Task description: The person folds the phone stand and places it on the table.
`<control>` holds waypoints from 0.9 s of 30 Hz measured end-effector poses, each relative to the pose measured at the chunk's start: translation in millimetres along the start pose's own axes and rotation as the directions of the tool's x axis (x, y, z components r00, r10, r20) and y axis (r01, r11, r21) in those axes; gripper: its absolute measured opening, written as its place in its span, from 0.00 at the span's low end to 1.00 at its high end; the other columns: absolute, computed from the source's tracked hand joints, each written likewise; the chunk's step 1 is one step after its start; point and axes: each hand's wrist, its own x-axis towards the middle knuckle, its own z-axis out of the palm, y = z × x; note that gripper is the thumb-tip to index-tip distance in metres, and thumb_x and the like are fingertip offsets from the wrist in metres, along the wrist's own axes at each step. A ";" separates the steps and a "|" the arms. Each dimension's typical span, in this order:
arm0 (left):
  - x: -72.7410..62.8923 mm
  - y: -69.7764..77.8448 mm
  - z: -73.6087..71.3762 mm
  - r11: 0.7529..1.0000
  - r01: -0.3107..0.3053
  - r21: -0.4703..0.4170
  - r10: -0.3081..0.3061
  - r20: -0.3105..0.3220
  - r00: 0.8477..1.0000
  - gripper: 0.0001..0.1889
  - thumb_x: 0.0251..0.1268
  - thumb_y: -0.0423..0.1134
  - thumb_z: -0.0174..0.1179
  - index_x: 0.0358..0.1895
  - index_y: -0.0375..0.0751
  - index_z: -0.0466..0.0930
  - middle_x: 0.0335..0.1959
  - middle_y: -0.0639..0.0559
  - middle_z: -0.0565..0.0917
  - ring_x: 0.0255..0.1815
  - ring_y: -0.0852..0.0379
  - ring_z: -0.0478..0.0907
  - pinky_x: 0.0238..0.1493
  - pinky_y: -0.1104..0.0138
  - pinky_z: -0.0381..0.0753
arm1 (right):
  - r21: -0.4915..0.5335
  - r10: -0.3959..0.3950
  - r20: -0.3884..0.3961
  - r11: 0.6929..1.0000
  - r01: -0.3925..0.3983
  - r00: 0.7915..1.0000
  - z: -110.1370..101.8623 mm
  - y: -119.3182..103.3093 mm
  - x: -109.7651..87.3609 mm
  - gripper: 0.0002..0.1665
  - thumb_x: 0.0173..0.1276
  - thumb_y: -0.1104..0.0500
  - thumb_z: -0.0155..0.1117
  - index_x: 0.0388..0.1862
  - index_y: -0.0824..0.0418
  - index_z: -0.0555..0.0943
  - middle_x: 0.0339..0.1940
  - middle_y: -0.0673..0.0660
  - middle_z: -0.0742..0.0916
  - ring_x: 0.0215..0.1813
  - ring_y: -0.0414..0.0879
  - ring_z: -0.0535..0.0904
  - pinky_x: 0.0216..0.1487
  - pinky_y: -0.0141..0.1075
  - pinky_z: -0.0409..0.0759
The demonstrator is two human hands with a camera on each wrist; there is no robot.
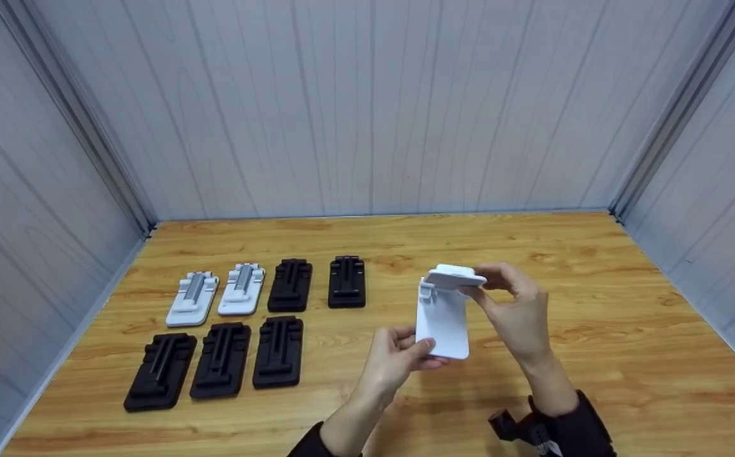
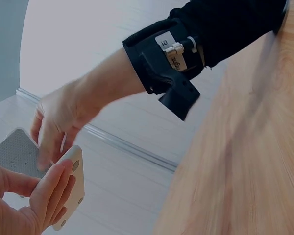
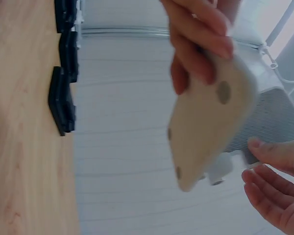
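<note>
A white folding phone stand (image 1: 443,324) is held up above the table, opened out with its upper plate tilted over the flat base. My left hand (image 1: 393,358) grips the near end of the base, thumb on top and fingers underneath. At the far end, my right hand (image 1: 516,311) pinches the edge of the upper plate (image 1: 455,279) between thumb and fingers. The right wrist view shows the base's underside (image 3: 210,127) with round grey feet. A grey textured pad (image 3: 274,120) covers the plate's face, and my right thumb lies against it.
Left on the wooden table (image 1: 628,330), folded phone stands lie in two rows. Two white stands (image 1: 242,289) and two black stands (image 1: 346,282) form the back row; three black stands (image 1: 220,360) form the front one. Pale panel walls (image 1: 367,114) enclose the back and sides.
</note>
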 end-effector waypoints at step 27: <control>2.2 4.4 -6.5 0.999 0.035 0.007 -0.035 -0.037 0.999 0.19 0.75 0.18 0.55 0.63 0.03 0.69 0.53 0.14 0.84 0.38 0.43 0.94 0.43 0.66 0.97 | 0.100 -0.163 -0.026 0.981 0.165 0.986 -5.5 -17.0 -2.6 0.18 0.48 0.88 0.76 0.35 0.73 0.92 0.28 0.65 0.89 0.37 0.31 0.85 0.44 0.14 0.84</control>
